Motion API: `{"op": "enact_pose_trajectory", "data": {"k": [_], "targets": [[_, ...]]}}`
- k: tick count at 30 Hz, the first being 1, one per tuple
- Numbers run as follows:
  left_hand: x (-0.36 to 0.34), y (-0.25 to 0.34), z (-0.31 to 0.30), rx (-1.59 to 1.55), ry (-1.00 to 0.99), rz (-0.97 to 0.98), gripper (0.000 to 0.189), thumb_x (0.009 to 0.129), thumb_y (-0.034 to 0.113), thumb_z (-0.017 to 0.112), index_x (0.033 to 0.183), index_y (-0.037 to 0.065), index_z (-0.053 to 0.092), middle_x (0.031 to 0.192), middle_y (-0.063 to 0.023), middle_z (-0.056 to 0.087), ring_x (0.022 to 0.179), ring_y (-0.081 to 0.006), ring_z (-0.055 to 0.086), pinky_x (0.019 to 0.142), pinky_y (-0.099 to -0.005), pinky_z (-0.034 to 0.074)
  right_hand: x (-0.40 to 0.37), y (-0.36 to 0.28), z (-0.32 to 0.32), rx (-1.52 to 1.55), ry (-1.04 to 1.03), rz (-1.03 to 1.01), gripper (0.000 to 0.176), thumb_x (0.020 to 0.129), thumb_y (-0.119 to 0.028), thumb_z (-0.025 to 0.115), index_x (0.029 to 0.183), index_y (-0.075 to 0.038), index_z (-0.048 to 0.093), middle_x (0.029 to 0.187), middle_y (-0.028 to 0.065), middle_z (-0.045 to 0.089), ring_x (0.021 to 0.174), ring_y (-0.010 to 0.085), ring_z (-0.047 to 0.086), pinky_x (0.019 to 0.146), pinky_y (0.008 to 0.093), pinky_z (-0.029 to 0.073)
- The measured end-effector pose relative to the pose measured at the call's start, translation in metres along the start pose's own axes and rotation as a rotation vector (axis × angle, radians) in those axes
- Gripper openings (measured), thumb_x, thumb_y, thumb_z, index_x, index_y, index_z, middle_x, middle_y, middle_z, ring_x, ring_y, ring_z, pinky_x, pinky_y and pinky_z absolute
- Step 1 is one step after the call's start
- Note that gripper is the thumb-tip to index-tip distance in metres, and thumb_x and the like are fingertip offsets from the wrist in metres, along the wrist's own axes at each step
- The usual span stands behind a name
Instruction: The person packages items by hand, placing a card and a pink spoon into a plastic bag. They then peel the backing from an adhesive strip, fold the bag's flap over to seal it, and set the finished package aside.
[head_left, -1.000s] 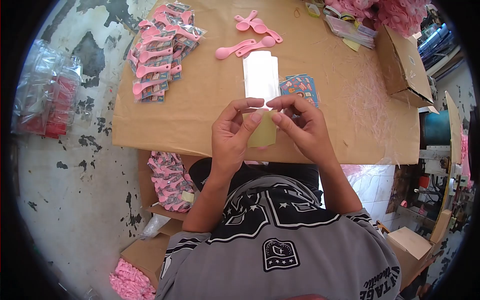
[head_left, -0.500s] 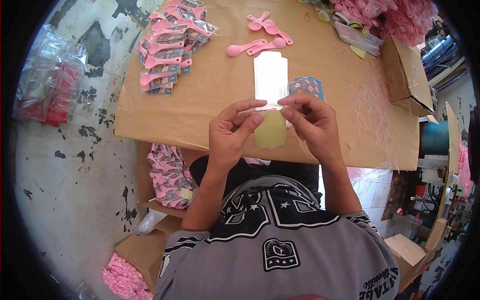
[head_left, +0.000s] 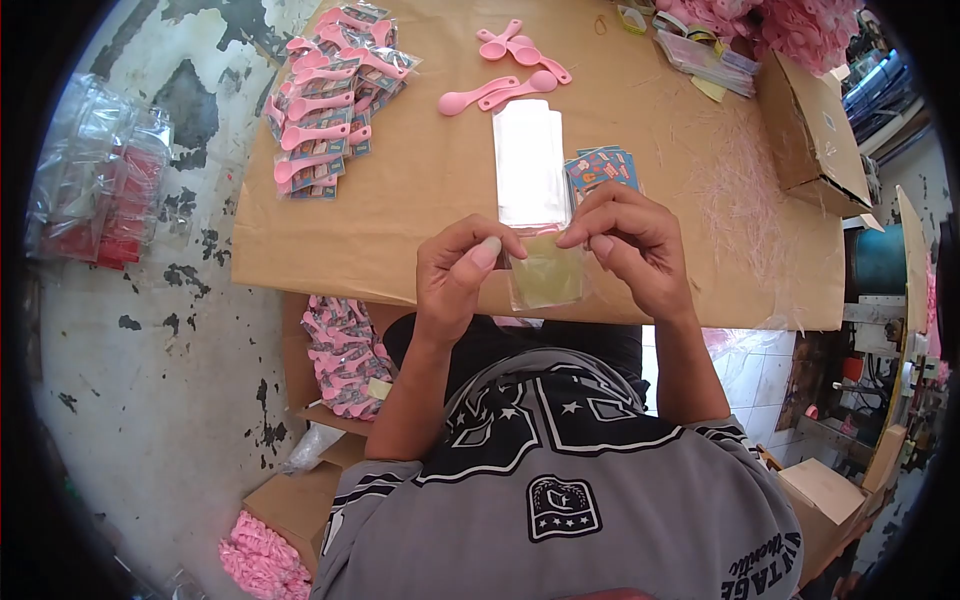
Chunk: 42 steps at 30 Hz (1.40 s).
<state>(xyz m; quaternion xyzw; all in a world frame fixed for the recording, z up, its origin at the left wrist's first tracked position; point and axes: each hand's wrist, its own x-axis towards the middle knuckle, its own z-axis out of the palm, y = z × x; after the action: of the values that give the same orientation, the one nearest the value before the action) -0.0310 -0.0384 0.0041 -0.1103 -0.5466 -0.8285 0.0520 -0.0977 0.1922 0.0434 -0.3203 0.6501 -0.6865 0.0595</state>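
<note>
Well left of the stack of clear bags [head_left: 528,160] on the bench [head_left: 400,220] lies a pile of packed pink spoons [head_left: 322,100]. Just nearer than the stack, the left hand [head_left: 455,285] and right hand [head_left: 635,250] hold a clear pouch [head_left: 547,278] between them, fingers pinching its upper corners. Printed cards [head_left: 600,165] lie just right of the stack.

grey printed shirt [head_left: 560,520]: letters "TAGE" at the lower right hem; remainder cut off
blue printed cards [head_left: 598,165]: print too small to read
</note>
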Motion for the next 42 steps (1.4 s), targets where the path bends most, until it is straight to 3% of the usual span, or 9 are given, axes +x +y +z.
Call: {"op": "enact_pose_trajectory", "data": {"k": [3, 11, 14, 18, 21, 27, 34, 37, 42], "targets": [[-0.003, -0.005, -0.002, 0.101, 0.011, -0.024, 0.013, 0.1, 0.003, 0.065, 0.11, -0.005, 0.066, 0.105, -0.0155, 0.074, 0.099, -0.0161, 0.071, 0.091, -0.028, 0.057, -0.003, 0.003, 0.004, -0.027, 0.017, 0.096, 0.01, 0.089, 0.001, 0.074, 0.099, 0.0, 0.074, 0.092, 0.002, 0.063, 0.08, 0.0059, 0.055, 0.066, 0.0209, 0.041], [-0.002, 0.027, 0.014, 0.011, 0.078, -0.099, 0.042, 0.095, -0.009, 0.069, 0.136, -0.005, 0.062, 0.119, -0.0225, 0.074, 0.111, -0.0229, 0.072, 0.095, -0.0319, 0.059, 0.0, 0.0, 0.018, 0.105, 0.064, 0.16, 0.034, 0.093, 0.005, 0.073, 0.124, -0.003, 0.063, 0.104, 0.0011, 0.065, 0.087, 0.0034, 0.06, 0.072, 0.0187, 0.047], [-0.006, 0.034, -0.007, 0.34, 0.06, 0.107, 0.033, 0.095, -0.01, 0.068, 0.128, -0.006, 0.067, 0.12, -0.0225, 0.074, 0.113, -0.0237, 0.072, 0.099, -0.033, 0.058, 0.004, -0.003, 0.019, 0.124, 0.137, 0.151, 0.031, 0.094, 0.007, 0.071, 0.123, -0.001, 0.063, 0.109, 0.0039, 0.067, 0.097, 0.0071, 0.065, 0.082, 0.0209, 0.052], [0.006, 0.073, -0.045, 1.037, 0.423, 0.651, 0.025, 0.098, -0.012, 0.062, 0.12, -0.006, 0.071, 0.121, -0.0174, 0.075, 0.115, -0.0268, 0.072, 0.104, -0.0397, 0.056, 0.006, -0.003, 0.002, 0.069, 0.271, 0.12, 0.025, 0.096, 0.009, 0.068, 0.119, 0.001, 0.063, 0.108, 0.0051, 0.069, 0.103, 0.0104, 0.067, 0.091, 0.0239, 0.054], [0.02, 0.091, -0.095, 1.479, 0.374, 0.83, 0.028, 0.095, -0.014, 0.062, 0.12, -0.003, 0.072, 0.123, -0.016, 0.075, 0.121, -0.0298, 0.07, 0.111, -0.0448, 0.05, 0.001, 0.0, -0.012, 0.024, 0.297, 0.102, 0.018, 0.096, 0.009, 0.068, 0.112, 0.001, 0.065, 0.106, 0.0045, 0.069, 0.101, 0.01, 0.067, 0.092, 0.0247, 0.053], [-0.012, 0.054, -0.14, 1.547, 0.222, 0.18, 0.031, 0.092, -0.002, 0.065, 0.122, 0.005, 0.073, 0.129, -0.0141, 0.072, 0.135, -0.0322, 0.06, 0.119, -0.0496, 0.038, -0.02, 0.005, -0.04, -0.08, 0.414, 0.176, 0.013, 0.097, 0.001, 0.07, 0.11, 0.0, 0.067, 0.102, 0.0021, 0.068, 0.091, 0.0053, 0.062, 0.076, 0.0205, 0.047], [-0.015, 0.057, -0.13, 1.515, 0.314, 0.261, 0.025, 0.095, 0.009, 0.069, 0.118, 0.004, 0.074, 0.125, -0.0165, 0.073, 0.129, -0.0332, 0.063, 0.116, -0.0469, 0.041, -0.011, 0.015, -0.061, -0.838, 0.476, 0.212, 0.026, 0.097, -0.019, 0.075, 0.114, 0.0, 0.069, 0.094, 0.007, 0.066, 0.08, 0.0127, 0.058, 0.07, 0.0276, 0.047], [-0.001, 0.048, -0.086, 1.255, 0.475, 0.23, 0.017, 0.097, 0.016, 0.07, 0.107, 0.002, 0.074, 0.107, -0.0145, 0.074, 0.109, -0.0328, 0.067, 0.101, -0.0446, 0.049, -0.007, 0.024, -0.047, -0.707, 0.46, 0.433, 0.035, 0.091, -0.027, 0.08, 0.11, 0.0, 0.068, 0.091, 0.0098, 0.063, 0.08, 0.0174, 0.058, 0.073, 0.031, 0.048], [0.039, 0.003, -0.026, 1.223, 0.229, -0.016, 0.031, 0.094, 0.028, 0.077, 0.09, -0.002, 0.068, 0.082, -0.011, 0.061, 0.075, -0.0229, 0.056, 0.07, -0.0366, 0.046, -0.002, 0.039, -0.034, -0.744, 0.439, 0.44, 0.037, 0.086, -0.03, 0.085, 0.098, 0.0, 0.066, 0.089, 0.009, 0.061, 0.078, 0.0203, 0.058, 0.073, 0.0346, 0.049]]}}
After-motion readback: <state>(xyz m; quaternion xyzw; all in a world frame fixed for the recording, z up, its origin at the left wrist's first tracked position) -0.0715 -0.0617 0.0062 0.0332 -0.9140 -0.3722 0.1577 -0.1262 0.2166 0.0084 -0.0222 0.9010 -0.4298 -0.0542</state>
